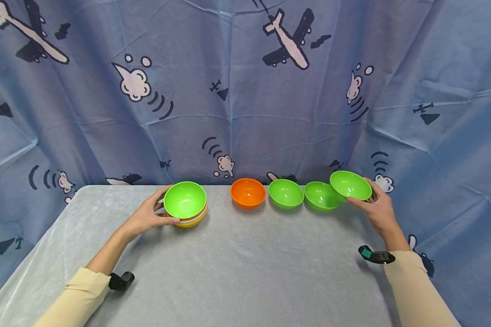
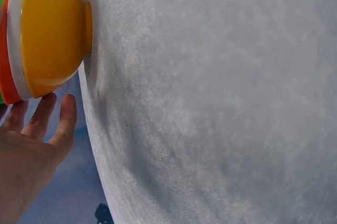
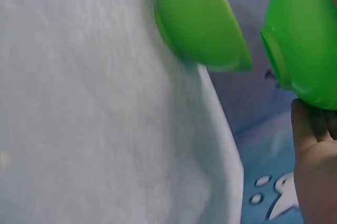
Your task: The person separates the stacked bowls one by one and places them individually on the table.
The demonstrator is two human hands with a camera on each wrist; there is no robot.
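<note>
On the left of the table stands a stack of bowls: a green bowl (image 1: pixel 185 200) on top, then an orange one (image 2: pixel 7 77), a white one (image 2: pixel 17 34) and a yellow bowl (image 2: pixel 55 29) at the bottom. My left hand (image 1: pixel 149 217) grips this stack from its left side, thumb in front and fingers behind. Off to the right, my right hand (image 1: pixel 377 210) holds another green bowl (image 1: pixel 349 186) by its right side, raised above the table. That bowl partly covers the right edge of a standing green bowl (image 1: pixel 319 197) in the head view.
Along the table's back edge, an orange bowl (image 1: pixel 248 194) and a green bowl (image 1: pixel 285 194) stand in line with the partly covered one. A grey cloth covers the table (image 1: pixel 245 272). Behind hangs a blue curtain (image 1: pixel 188 100) with airplane prints.
</note>
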